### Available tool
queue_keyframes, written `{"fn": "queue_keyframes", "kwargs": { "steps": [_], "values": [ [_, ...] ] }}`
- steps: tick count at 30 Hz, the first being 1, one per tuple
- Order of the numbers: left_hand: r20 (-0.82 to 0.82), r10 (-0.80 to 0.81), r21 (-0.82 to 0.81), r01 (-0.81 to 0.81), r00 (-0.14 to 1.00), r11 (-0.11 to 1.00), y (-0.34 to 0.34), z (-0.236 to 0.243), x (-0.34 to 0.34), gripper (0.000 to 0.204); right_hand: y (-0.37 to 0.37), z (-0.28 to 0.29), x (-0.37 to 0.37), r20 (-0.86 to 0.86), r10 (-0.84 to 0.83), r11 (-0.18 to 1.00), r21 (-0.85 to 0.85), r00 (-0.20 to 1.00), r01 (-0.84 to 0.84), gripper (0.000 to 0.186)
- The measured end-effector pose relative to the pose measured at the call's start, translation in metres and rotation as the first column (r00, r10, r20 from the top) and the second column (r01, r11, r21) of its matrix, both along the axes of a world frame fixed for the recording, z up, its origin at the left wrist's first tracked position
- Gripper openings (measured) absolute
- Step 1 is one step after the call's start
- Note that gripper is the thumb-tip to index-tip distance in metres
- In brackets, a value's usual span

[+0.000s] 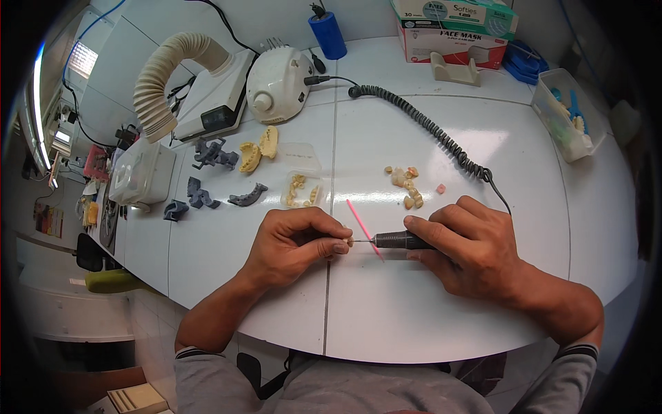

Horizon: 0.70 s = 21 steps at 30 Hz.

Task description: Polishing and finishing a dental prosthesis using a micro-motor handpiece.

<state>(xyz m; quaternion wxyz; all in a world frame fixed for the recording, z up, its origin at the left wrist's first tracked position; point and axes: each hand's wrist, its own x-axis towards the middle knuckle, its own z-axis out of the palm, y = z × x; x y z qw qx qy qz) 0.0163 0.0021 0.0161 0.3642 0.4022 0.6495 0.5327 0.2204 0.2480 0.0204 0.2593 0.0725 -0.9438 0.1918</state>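
Observation:
Between the thumb and forefinger of my left hand [289, 243] is a small tooth-coloured dental crown [349, 242], mostly covered by the fingertips. My right hand [472, 243] is closed round a black dental handpiece [394, 240], whose thin metal bur points left and meets the crown or comes very close to it. A thin pink stick [357, 217] lies slantwise on the table behind and under the bur. Several tooth-coloured dental pieces [407, 181] lie beyond my right hand, with a small pink piece [440, 188] beside them.
A coiled black cord [431, 127] runs to a white control unit [276, 86]. Beyond my left hand are a clear box of teeth [302, 193], grey dental models [214, 153] and a yellow model [252, 159]. A ribbed hose [153, 90] arches at back left; mask boxes [452, 41] stand at back right.

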Motion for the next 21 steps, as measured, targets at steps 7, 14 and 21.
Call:
{"fn": "queue_keyframes", "kwargs": {
  "steps": [7,14,21],
  "values": [
    [0.028,-0.005,0.095,0.003,1.0,0.995,0.0014,-0.0069,0.0005,0.017,0.0019,-0.0024,-0.0002,0.0,-0.007,1.0,0.027,1.0,0.007,0.048],
    [0.091,0.031,-0.012,-0.03,0.995,0.999,-0.0014,-0.0018,0.001,0.017,0.0011,-0.0019,-0.0021,0.003,-0.005,1.0,-0.01,1.0,0.005,0.05],
    [0.005,-0.008,0.017,0.008,1.0,1.0,0.0005,-0.0004,0.0015,0.018,0.0019,-0.0027,-0.0011,-0.008,0.001,1.0,-0.006,1.0,-0.001,0.053]
  ]
}}
